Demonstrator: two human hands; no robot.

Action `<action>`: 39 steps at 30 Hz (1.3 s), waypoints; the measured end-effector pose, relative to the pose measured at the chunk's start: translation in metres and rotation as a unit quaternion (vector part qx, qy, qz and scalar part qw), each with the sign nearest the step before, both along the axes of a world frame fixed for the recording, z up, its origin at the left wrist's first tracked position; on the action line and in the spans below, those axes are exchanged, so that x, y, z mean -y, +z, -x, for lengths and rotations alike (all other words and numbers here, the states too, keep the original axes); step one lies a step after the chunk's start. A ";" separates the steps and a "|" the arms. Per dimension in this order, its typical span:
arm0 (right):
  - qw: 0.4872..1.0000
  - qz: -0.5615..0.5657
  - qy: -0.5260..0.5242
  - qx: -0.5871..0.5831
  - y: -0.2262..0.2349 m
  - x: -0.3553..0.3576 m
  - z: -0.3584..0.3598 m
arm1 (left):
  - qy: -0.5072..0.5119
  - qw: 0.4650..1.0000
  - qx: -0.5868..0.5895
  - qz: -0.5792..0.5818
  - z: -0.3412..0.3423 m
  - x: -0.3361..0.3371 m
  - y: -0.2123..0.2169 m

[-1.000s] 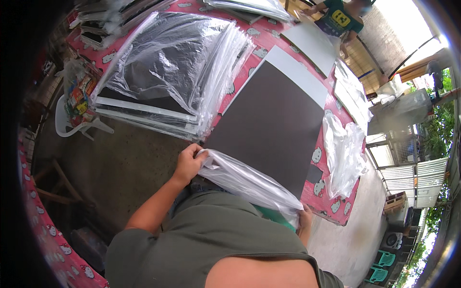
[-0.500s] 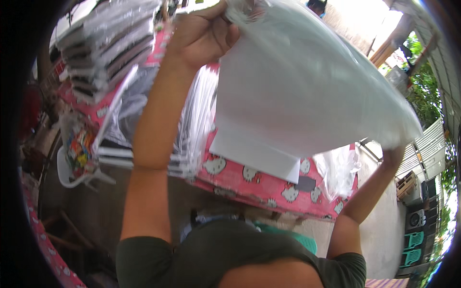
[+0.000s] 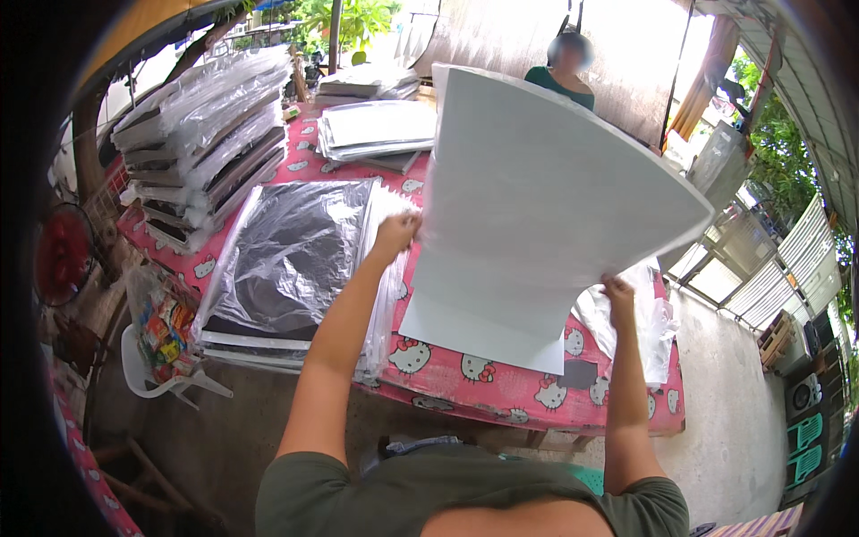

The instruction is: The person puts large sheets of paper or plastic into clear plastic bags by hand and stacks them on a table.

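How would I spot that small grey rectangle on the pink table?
Start with the table under a pink patterned cloth. Near its front edge, between the flat white sheet lying there and the person's right forearm, is the small grey rectangle. It's darker and far smaller than that sheet or the crumpled whitish plastic nearby.
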State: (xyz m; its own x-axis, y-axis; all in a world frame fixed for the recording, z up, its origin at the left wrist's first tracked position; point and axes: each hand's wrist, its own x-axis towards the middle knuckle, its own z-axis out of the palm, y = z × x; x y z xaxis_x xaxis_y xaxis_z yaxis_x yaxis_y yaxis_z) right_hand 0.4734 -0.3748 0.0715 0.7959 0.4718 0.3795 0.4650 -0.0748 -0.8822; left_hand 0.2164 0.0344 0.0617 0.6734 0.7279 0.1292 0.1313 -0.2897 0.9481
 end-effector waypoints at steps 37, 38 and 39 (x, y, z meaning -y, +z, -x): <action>0.927 0.366 -0.016 0.084 -0.060 0.039 0.175 | -0.095 0.823 -0.223 -0.514 0.060 0.177 -0.082; 0.928 0.366 -0.061 0.011 -0.061 0.034 0.167 | -0.077 0.791 -0.219 -0.566 0.039 0.166 -0.091; 0.931 0.356 -0.071 0.033 -0.062 0.031 0.156 | -0.045 0.800 -0.221 -0.556 0.023 0.147 -0.097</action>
